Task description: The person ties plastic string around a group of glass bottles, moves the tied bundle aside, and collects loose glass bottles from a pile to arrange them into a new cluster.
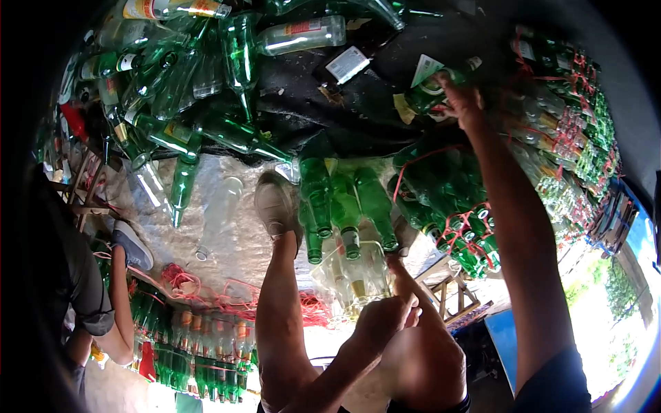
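Observation:
My right hand point(463, 102) reaches out on the far right, its fingers around a green bottle point(430, 91) with a pale label, lying on the dark sheet. Between my knees, my left hand point(389, 318) is closed beside several clear glass bottles point(354, 275); what its fingers hold, if anything, is hidden. Just beyond these, several green bottles point(344, 199) lie side by side between my feet, necks toward me. On their right rests a bundle of green bottles point(441, 179) tied with red string.
Loose bottles point(172, 89) are heaped at far left on a black sheet point(289, 110). Tied bottles point(551, 131) are stacked at right. A clear bottle point(222, 213) lies by my left shoe point(274, 203). Red string point(275, 303) is tangled near another person's leg point(120, 303).

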`<control>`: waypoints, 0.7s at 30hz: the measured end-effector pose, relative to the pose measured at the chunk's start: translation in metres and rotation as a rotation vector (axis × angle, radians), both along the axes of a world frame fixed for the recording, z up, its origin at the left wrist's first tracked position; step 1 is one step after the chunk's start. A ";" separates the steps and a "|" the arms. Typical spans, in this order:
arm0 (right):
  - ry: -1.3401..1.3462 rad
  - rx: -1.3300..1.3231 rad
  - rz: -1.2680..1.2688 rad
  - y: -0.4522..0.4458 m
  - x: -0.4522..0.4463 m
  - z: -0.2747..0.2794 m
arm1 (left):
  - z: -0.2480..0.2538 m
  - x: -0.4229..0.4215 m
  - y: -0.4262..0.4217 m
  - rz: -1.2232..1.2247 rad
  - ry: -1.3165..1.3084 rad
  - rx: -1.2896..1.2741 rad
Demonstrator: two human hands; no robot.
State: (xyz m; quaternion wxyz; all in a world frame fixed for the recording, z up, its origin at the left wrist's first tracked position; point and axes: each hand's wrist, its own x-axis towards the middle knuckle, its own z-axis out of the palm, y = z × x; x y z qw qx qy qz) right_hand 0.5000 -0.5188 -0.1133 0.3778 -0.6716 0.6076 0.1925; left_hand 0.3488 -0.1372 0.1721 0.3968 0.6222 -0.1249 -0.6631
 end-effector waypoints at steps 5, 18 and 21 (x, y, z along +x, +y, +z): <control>-0.207 0.113 -0.178 -0.013 0.010 -0.027 | 0.000 -0.007 0.003 0.096 0.061 0.032; -0.543 0.205 0.186 0.080 -0.013 0.092 | 0.002 -0.004 -0.008 -0.080 -0.106 0.031; -0.643 0.099 0.324 0.117 -0.032 0.097 | 0.002 -0.009 -0.008 -0.050 -0.120 0.036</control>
